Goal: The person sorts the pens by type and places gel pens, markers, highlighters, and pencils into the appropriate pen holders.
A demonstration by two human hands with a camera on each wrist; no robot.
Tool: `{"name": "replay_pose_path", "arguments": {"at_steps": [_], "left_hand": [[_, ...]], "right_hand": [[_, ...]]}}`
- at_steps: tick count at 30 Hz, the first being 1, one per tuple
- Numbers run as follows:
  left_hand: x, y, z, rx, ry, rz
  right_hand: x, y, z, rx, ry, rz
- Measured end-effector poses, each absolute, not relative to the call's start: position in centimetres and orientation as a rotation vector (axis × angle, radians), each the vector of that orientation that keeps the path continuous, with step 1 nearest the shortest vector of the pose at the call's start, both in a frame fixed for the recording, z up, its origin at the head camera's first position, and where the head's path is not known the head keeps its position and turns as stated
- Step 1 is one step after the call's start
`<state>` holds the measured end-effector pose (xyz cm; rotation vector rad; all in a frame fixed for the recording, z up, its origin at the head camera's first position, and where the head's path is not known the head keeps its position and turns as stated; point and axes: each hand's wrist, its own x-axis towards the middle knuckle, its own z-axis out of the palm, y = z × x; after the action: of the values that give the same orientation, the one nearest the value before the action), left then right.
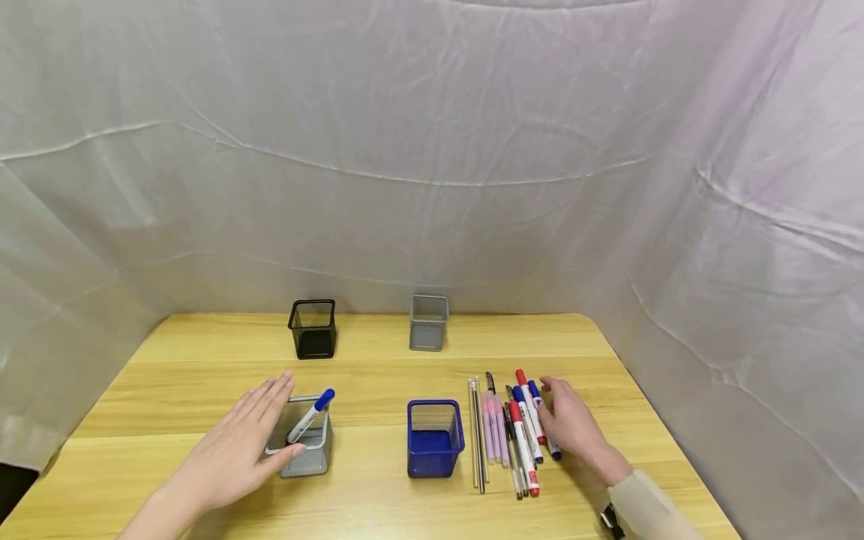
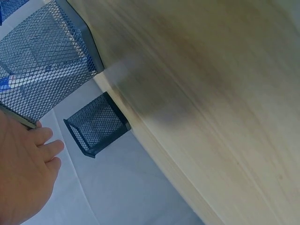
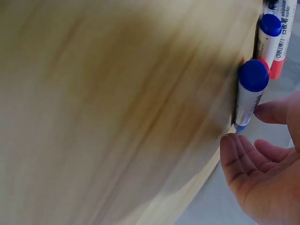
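In the head view my left hand (image 1: 232, 442) reaches over the left side of a grey mesh pen cup (image 1: 307, 459), fingers extended and thumb at the near rim. A blue-capped whiteboard marker (image 1: 312, 415) leans inside that cup, cap up over the rim. My right hand (image 1: 574, 424) is at the right end of a row of pens, beside a blue-capped whiteboard marker (image 3: 248, 101) lying on the table. In the right wrist view the thumb is right at this marker's side, and the loosely bent fingers are at its far end.
A blue mesh cup (image 1: 432, 465) stands left of the row, which holds pencils (image 1: 476, 435), purple pens (image 1: 496, 431), black pens (image 1: 513, 457) and red markers (image 1: 523, 450). At the back stand a black mesh cup (image 1: 314, 341) and another grey cup (image 1: 427, 334), before a pale curtain (image 1: 418, 225).
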<state>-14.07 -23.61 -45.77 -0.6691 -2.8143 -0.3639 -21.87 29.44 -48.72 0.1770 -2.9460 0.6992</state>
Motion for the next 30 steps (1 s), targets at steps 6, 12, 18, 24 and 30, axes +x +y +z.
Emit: {"name": "replay_pose_path", "arguments": {"at_steps": [6,12,18,24,30], "left_hand": [[-14.1,-23.6,-45.7,-0.673,-2.814,-0.364],[-14.0,-23.5,-45.8,-0.673,-2.813,-0.366],[-14.1,-23.5,-45.8,-0.672,-2.806,-0.366],[-14.2,-23.6,-45.8,-0.672,-2.807,-0.372],[-14.2,-23.6,-45.9,-0.662,-2.817,-0.374]], "right_hand": [[-22.1,30.0,-49.1,0.189,-2.97,0.676],[-22.3,30.6,-49.5,0.293,-2.922,0.606],[-22.5,30.7,-49.2,0.301,-2.936,0.602],[-22.7,30.8,-49.1,0.275,-2.957,0.629],[-22.6,30.7,-49.1,0.281,-2.924,0.645]]}}
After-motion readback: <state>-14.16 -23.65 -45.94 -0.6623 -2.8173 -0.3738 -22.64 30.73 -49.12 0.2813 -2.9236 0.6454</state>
